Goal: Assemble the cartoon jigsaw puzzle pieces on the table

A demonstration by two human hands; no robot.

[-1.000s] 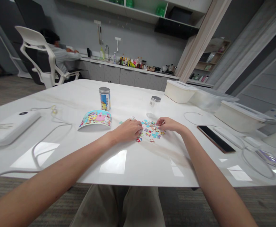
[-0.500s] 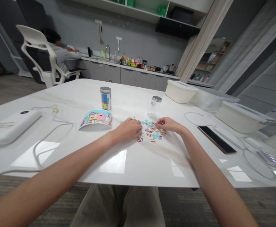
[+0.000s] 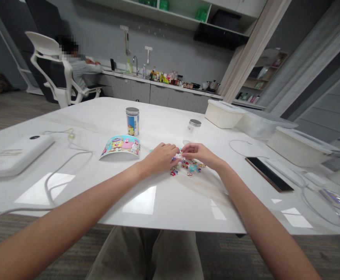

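A small pile of colourful jigsaw pieces (image 3: 192, 167) lies on the white table in front of me. At the pile's left edge, my left hand (image 3: 161, 157) is closed, with a pale jigsaw piece (image 3: 177, 156) between thumb and fingers. My right hand (image 3: 201, 154) comes in from the other side, fingertips pinched against a jigsaw piece and almost touching the left; its grip is partly hidden. A curved picture card (image 3: 121, 147) with cartoon figures lies left of the hands. Behind them stand a printed jar (image 3: 133, 122) and a clear jar (image 3: 192, 130), both with silver lids.
A white device (image 3: 15, 155) and a cable (image 3: 66, 157) lie on the left. To the right are a dark phone (image 3: 269, 174), more cables and lidded boxes (image 3: 224, 114). A person (image 3: 81, 70) sits by the far counter.
My right hand has moved left from the pile to meet my left hand. The left hand has shifted slightly right, and a piece now shows between them. The view has shifted slightly.
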